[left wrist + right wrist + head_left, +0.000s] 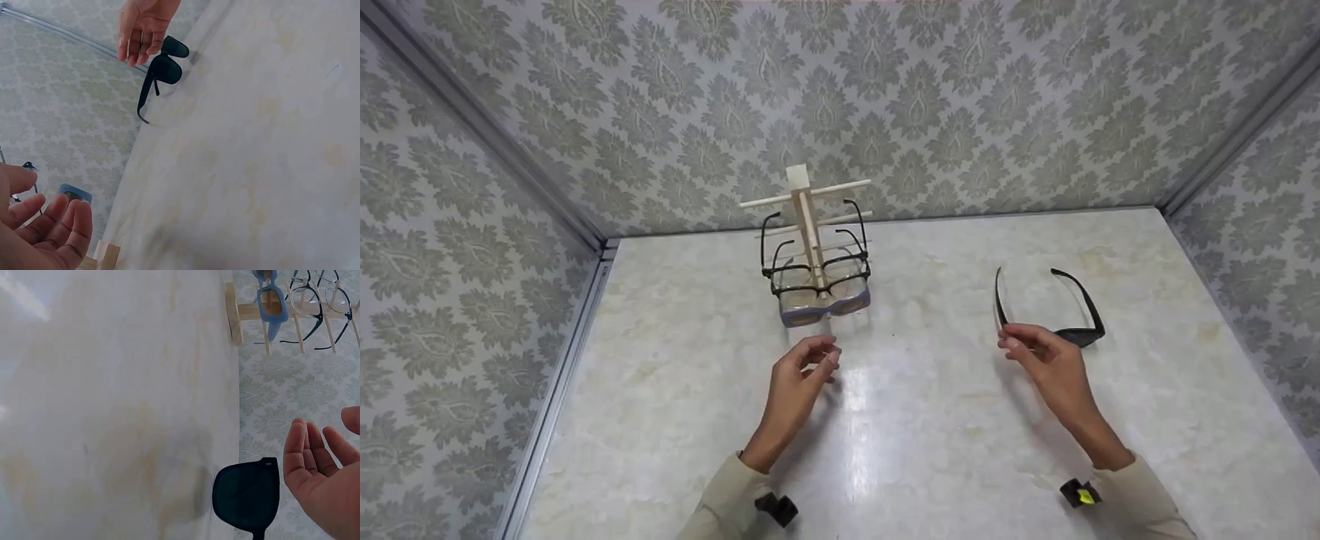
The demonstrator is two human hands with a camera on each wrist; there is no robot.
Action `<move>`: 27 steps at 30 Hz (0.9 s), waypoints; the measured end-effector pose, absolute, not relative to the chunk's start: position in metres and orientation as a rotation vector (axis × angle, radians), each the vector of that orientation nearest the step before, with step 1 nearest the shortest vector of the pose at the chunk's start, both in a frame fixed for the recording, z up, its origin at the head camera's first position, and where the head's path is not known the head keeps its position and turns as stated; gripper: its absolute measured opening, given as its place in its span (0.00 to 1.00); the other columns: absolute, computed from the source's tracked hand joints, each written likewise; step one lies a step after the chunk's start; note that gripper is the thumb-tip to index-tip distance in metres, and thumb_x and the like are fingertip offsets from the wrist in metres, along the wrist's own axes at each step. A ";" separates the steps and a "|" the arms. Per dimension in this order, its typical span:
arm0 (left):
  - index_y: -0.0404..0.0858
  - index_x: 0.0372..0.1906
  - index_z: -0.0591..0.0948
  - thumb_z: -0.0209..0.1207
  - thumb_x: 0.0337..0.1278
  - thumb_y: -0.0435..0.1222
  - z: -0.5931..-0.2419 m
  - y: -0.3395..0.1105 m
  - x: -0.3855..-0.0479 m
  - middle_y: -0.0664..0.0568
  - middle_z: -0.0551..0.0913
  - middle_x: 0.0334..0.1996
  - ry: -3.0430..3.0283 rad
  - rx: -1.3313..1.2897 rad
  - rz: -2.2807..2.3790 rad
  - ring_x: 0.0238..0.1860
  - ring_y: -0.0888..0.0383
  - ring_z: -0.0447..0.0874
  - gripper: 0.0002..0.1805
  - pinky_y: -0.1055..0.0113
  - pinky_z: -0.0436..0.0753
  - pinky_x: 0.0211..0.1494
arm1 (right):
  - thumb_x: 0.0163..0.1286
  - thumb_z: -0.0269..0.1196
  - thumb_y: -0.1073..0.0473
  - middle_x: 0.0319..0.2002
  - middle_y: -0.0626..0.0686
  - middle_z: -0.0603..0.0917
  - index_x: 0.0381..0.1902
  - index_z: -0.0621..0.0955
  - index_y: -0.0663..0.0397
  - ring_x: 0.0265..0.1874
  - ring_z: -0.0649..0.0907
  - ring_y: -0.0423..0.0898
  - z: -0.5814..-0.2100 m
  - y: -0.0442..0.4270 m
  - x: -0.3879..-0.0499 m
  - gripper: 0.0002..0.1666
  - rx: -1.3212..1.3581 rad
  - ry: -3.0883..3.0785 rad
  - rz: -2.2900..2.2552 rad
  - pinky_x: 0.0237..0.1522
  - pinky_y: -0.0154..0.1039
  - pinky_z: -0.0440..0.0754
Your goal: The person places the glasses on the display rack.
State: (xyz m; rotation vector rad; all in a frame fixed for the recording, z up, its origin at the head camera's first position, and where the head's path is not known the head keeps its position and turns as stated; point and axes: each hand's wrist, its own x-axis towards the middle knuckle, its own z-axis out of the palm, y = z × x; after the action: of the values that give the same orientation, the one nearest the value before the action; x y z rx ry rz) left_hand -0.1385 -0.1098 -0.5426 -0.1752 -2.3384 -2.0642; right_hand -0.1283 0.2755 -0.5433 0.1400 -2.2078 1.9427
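Dark sunglasses (1081, 336) (166, 68) (246, 498) lie on the table at the right, temples toward the back wall. My right hand (1054, 371) (147, 28) (322, 472) is over their near left part in the head view, fingers loosely bent; the right wrist view shows a gap between it and the lens. A wooden rack (799, 180) (250, 310) holds two dark-framed pairs of glasses (791, 268) and, lowest, blue-framed sunglasses (802, 317) (75, 193) (273, 305). Just in front of the rack, my left hand (795, 386) (48, 230) is empty, its fingers relaxed.
The pale marbled table (915, 427) meets a patterned back wall (960, 112). Another patterned wall (442, 285) stands at the left, with a metal strip (556, 397) along the table's left edge. A third wall (1260, 172) is at the right.
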 end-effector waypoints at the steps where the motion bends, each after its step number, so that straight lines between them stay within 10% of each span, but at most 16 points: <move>1: 0.29 0.61 0.85 0.67 0.78 0.33 -0.544 -0.108 -0.139 0.40 0.89 0.51 -2.340 -0.179 -2.064 0.52 0.38 0.89 0.15 0.50 0.93 0.49 | 0.80 0.66 0.71 0.55 0.71 0.88 0.61 0.84 0.76 0.51 0.92 0.51 -0.543 0.278 -0.128 0.16 0.139 -2.209 1.940 0.52 0.37 0.91; 15: 0.25 0.60 0.85 0.66 0.78 0.33 -0.555 -0.083 -0.150 0.43 0.90 0.49 -2.393 -0.234 -2.043 0.47 0.51 0.90 0.17 0.65 0.91 0.47 | 0.83 0.65 0.68 0.55 0.72 0.88 0.61 0.86 0.72 0.49 0.92 0.44 -0.546 0.311 -0.125 0.15 0.070 -2.278 1.802 0.50 0.35 0.91; 27: 0.24 0.60 0.85 0.65 0.79 0.33 -0.567 -0.052 -0.165 0.42 0.89 0.46 -2.406 -0.305 -2.096 0.44 0.45 0.90 0.16 0.54 0.93 0.42 | 0.82 0.66 0.66 0.50 0.53 0.93 0.61 0.85 0.74 0.47 0.92 0.43 -0.544 0.360 -0.126 0.17 -0.063 -2.239 1.714 0.49 0.33 0.91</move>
State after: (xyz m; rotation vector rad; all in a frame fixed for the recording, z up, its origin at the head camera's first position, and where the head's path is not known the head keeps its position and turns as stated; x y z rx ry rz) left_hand -0.1648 -0.0521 -0.5667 -0.3054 -2.4058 -2.0965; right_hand -0.1258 0.3601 -0.5438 -0.0628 -2.2387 1.7140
